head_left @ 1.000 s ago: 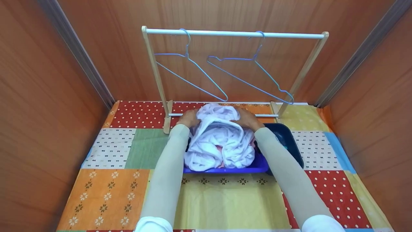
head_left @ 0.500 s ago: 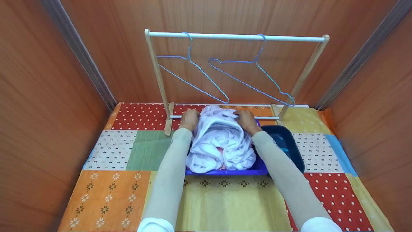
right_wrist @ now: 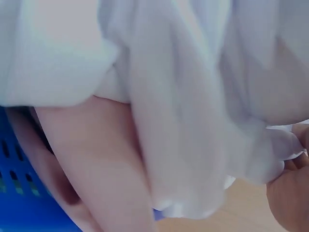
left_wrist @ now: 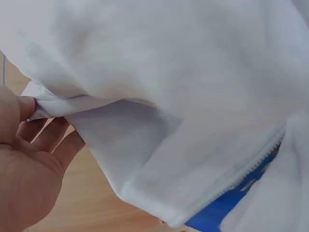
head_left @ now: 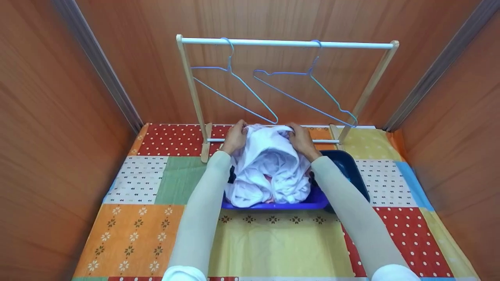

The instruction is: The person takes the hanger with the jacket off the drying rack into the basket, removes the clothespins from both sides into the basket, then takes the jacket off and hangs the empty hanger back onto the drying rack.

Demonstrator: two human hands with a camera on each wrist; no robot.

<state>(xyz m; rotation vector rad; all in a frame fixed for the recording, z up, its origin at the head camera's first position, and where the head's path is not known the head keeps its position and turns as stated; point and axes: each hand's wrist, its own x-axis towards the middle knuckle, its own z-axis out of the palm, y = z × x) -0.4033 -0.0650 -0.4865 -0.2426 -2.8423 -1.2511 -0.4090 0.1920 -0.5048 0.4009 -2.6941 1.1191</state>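
A rumpled white garment is bunched up over a blue basket in the head view. My left hand pinches its far left edge. On the far right edge, my right hand grips the cloth too. In the left wrist view, the thumb and fingers of the left hand hold a fold, and a zip runs along another edge. At the right wrist view's border, the right hand pinches white fabric. Pink cloth lies below it in the basket.
Behind the basket stands a rack with a white rail. Two blue wire hangers, a left hanger and a right hanger, hang from it. A dark tray sits to the right, partly behind the right sleeve. Wooden panels enclose the patchwork cloth.
Both hands have risen and moved slightly away from me, drawing the white garment's far part up and spreading it. The dark tray is more covered by the right sleeve than half a second ago.
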